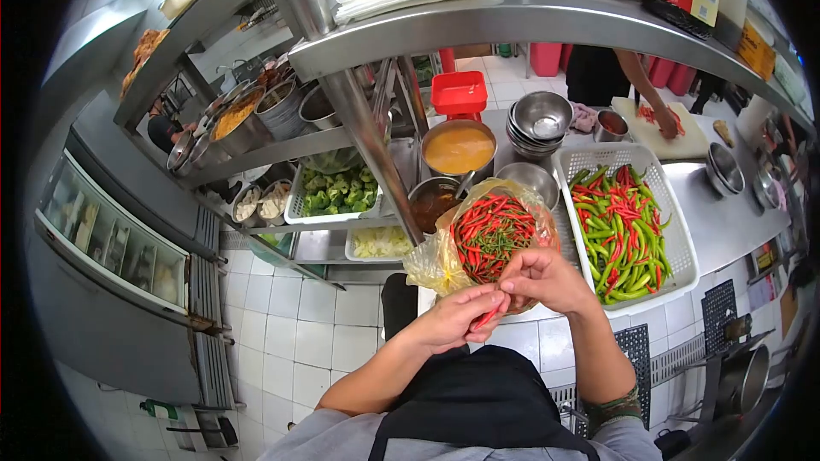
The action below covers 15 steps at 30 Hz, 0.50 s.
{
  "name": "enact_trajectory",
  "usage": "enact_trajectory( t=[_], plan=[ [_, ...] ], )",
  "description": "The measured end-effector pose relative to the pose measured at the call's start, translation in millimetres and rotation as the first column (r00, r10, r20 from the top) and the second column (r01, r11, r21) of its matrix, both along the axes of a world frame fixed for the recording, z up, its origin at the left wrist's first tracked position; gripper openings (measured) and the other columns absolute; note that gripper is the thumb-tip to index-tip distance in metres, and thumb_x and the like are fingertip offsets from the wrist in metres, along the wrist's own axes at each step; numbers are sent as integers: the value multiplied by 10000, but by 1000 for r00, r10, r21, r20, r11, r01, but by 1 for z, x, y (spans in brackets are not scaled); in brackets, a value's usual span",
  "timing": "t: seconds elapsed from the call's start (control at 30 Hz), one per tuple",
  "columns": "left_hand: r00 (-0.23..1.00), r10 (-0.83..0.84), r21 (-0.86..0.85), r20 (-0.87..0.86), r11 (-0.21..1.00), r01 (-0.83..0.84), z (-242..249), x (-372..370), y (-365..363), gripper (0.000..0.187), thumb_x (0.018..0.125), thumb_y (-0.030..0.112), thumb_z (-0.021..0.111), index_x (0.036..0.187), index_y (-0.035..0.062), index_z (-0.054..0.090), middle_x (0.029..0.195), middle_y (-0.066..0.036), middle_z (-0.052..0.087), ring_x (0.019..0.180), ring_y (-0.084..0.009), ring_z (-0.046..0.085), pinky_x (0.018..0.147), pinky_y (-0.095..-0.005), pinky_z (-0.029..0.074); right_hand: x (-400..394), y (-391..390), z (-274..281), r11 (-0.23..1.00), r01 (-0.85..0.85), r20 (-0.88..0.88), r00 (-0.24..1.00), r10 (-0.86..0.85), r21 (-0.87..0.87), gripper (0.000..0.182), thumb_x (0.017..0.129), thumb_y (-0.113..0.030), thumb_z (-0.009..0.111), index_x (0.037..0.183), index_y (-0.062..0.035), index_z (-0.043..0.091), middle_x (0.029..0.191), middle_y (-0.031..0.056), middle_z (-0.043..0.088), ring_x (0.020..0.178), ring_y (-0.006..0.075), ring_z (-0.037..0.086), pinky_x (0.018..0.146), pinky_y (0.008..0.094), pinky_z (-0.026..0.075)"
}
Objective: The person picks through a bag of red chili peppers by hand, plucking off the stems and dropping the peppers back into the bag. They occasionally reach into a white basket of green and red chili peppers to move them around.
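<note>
My left hand (453, 318) is closed around a small red chili (486, 318), part of which shows below the fingers. Against its fingertips, my right hand (544, 280) is closed in a pinch; what lies between thumb and finger is too small to make out. Both hands are over the near rim of a yellowish plastic bag (434, 261). Inside the open bag lies a heap of thin red chilies (491, 226) with green stems. To the right, a white perforated basket (686, 254) holds larger green and red peppers (628, 235).
Behind the bag stand a pot of orange liquid (459, 150), a pot of dark sauce (434, 201) and stacked metal bowls (541, 119). A steel post (363, 132) and overhead shelf (547, 30) border the space. Across the counter, a co-worker's hand (665, 122) is at a cutting board (696, 141).
</note>
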<state>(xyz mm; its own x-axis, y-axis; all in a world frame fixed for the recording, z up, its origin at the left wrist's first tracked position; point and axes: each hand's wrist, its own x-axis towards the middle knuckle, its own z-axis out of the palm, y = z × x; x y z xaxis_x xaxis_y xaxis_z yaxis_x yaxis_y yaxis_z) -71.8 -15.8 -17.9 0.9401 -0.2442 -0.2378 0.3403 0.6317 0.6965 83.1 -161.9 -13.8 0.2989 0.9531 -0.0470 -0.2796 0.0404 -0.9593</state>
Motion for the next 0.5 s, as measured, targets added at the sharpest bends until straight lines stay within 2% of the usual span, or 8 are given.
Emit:
enact_trajectory(
  t=[0.17, 0.2, 0.23, 0.27, 0.3, 0.4, 0.43, 0.5],
  plan=[
    [995, 46, -205, -94, 977, -64, -5, -4, -1, 247, 1073, 282, 430, 939, 86, 497, 723, 34, 393, 555, -57, 329, 470, -205, 273, -13, -2, -15, 995, 87, -40, 996, -85, 52, 88, 912, -67, 692, 873, -29, 623, 786, 39, 671, 653, 104, 612, 584, 247, 485],
    [992, 71, -224, -104, 970, -93, -6, -4, 0, 244, 1072, 279, 430, 938, 86, 495, 735, 31, 398, 561, -57, 335, 470, -203, 276, -16, 1, -11, 978, 186, 293, 933, -207, 97, 94, 894, -60, 699, 863, -27, 617, 774, 56, 652, 654, 145, 612, 587, 274, 485],
    [989, 96, -242, -116, 963, -122, -7, -4, 0, 241, 1072, 275, 431, 936, 86, 494, 747, 28, 403, 567, -57, 340, 470, -202, 279, -21, 2, -1, 950, 262, 582, 750, -312, 172, 102, 875, -53, 707, 852, -24, 612, 763, 72, 632, 656, 186, 613, 591, 300, 485],
    [985, 123, -249, -120, 957, -149, -8, -4, 1, 233, 1069, 268, 435, 936, 86, 494, 749, 27, 404, 573, -57, 345, 471, -202, 280, -26, 4, 7, 914, 303, 792, 471, -389, 269, 112, 856, -46, 714, 842, -22, 606, 751, 89, 613, 657, 228, 613, 595, 327, 486],
    [981, 148, -258, -126, 950, -176, -8, -3, 1, 225, 1067, 261, 439, 936, 86, 494, 751, 27, 405, 579, -58, 349, 472, -201, 280, -30, 7, 14, 891, 346, 828, 375, -418, 293, 107, 805, -27, 707, 843, -15, 608, 764, 138, 570, 734, 335, 608, 645, 404, 485],
    [968, 214, -223, -130, 945, -239, -8, -2, 3, 226, 1054, 268, 434, 941, 84, 502, 776, 13, 438, 599, -69, 381, 464, -206, 293, -9, 21, -1, 864, 391, 877, 226, -424, 317, 74, 807, 0, 678, 861, -9, 630, 804, 142, 595, 765, 338, 621, 671, 397, 483],
    [964, 238, -196, -121, 946, -258, -7, -5, 5, 235, 1050, 279, 428, 944, 84, 507, 787, 8, 449, 605, -74, 387, 464, -204, 297, 0, 23, -6, 878, 432, 914, 237, -329, 205, 119, 794, -17, 671, 910, -15, 647, 859, 149, 610, 832, 359, 622, 736, 431, 489],
    [957, 276, -170, -95, 942, -288, -8, -9, 11, 262, 1035, 309, 419, 963, 77, 519, 816, -13, 491, 631, -102, 425, 451, -209, 308, 8, 29, -8, 895, 396, 937, 185, -296, 204, 162, 790, -49, 685, 949, -30, 662, 871, 143, 614, 859, 350, 629, 764, 440, 495]
  ],
)
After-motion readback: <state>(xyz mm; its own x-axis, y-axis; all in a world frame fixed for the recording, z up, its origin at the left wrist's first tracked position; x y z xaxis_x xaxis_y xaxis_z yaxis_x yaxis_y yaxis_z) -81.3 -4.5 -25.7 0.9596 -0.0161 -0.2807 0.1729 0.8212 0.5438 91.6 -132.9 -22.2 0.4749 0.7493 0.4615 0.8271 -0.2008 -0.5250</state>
